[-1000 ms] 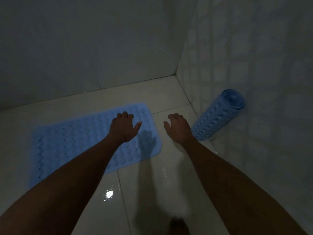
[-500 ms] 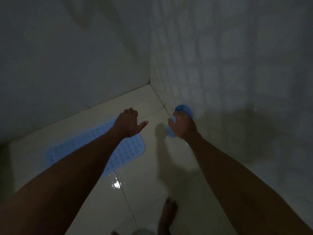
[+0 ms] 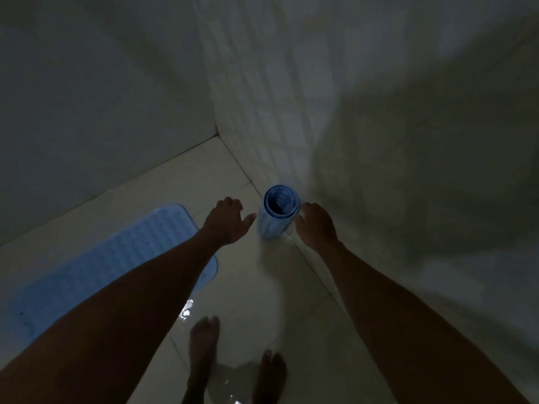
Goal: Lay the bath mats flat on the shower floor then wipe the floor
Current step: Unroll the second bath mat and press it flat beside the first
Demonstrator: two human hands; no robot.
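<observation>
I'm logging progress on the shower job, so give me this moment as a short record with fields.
flat mat: unrolled on the floor, left side
rolled mat: on end against the right wall
left hand: open, beside the roll, not touching
right hand: open, at the roll's right; contact unclear
floor: wet patches near the feet
</observation>
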